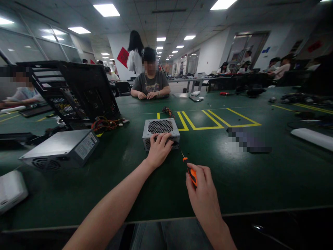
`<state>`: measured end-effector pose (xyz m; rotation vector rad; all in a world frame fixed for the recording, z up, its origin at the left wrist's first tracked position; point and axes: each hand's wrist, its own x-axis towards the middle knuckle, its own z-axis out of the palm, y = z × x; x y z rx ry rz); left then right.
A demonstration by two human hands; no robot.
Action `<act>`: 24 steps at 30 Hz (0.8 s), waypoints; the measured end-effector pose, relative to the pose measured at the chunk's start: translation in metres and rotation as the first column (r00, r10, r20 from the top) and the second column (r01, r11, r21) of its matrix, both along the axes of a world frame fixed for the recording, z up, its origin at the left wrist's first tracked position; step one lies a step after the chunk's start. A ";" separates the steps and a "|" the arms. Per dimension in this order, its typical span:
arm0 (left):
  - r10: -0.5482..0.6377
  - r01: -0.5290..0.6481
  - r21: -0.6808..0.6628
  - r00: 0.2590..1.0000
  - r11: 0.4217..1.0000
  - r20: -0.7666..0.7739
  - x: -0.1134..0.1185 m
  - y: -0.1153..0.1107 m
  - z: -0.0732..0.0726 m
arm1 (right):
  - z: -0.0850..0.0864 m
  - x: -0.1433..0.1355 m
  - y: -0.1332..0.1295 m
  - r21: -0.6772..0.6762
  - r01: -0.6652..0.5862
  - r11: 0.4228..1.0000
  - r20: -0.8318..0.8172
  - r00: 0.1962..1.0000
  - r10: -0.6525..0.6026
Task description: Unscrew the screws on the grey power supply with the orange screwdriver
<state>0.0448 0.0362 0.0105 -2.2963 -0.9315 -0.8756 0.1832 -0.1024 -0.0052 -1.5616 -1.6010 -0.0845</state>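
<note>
Covering unit front: left hand (159, 148), fingers spread flat on unit (161, 133).
Right hand (201, 189): grip wrapped round screwdriver (189, 169); tip hidden.

A large open-plan electronics workroom: long green-matted benches (260, 173) marked with yellow tape outlines (208, 121) run under rows of ceiling light panels (106, 9). Computer power supply units (62, 147), an opened PC case (75, 90) and loose wiring (106, 123) sit on the bench, while seated people (151, 81) work at neighbouring tables beside glass partitions (31, 48).
</note>
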 end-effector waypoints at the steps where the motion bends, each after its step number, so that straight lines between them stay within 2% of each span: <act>1: -0.002 0.002 0.004 1.000 1.000 0.000 0.000 0.000 0.000 | 0.000 0.000 0.000 -0.019 -0.003 1.000 -0.025 1.000 0.003; 6: -0.001 0.001 0.004 1.000 1.000 -0.003 0.000 0.000 0.000 | -0.001 0.003 0.001 -0.086 -0.020 0.996 -0.074 0.997 0.013; 14: 0.016 -0.015 -0.007 1.000 1.000 0.009 0.002 -0.001 0.001 | 0.001 -0.002 0.001 -0.069 0.026 0.997 0.025 0.999 -0.024; 21: 0.023 -0.022 -0.032 0.999 0.999 0.027 0.002 -0.001 0.000 | 0.004 0.000 0.003 -0.206 0.043 0.978 -0.019 0.999 -0.048; 24: 0.021 -0.020 -0.037 0.999 0.999 0.025 0.002 -0.001 0.001 | 0.004 -0.002 0.004 -0.198 0.044 0.979 -0.001 0.999 -0.045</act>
